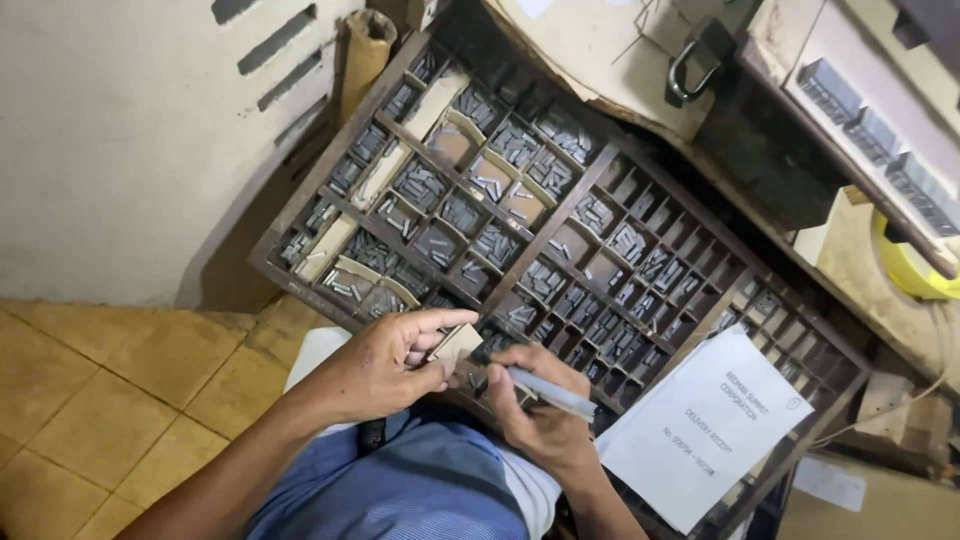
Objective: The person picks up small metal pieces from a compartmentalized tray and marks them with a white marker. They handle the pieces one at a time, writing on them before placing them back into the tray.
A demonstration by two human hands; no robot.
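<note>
Gripping slim metal stick (545, 392), right hand (535, 415), compartmented wooden tray (600, 190)

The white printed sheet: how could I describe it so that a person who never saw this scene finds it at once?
Start from the big dark wooden type case, divided into many small compartments of grey metal pieces. Follow it to its lower right end, beside the right hand. There the white printed sheet lies tilted over the compartments: the only large flat paper on the case.

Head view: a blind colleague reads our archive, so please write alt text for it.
Two bare hands work over a dark wooden compartmented tray of small grey metal type pieces: the right hand holds a slim grey metal tool, the left hand pinches beside it. A white printed sheet lies on the tray's corner.
</note>
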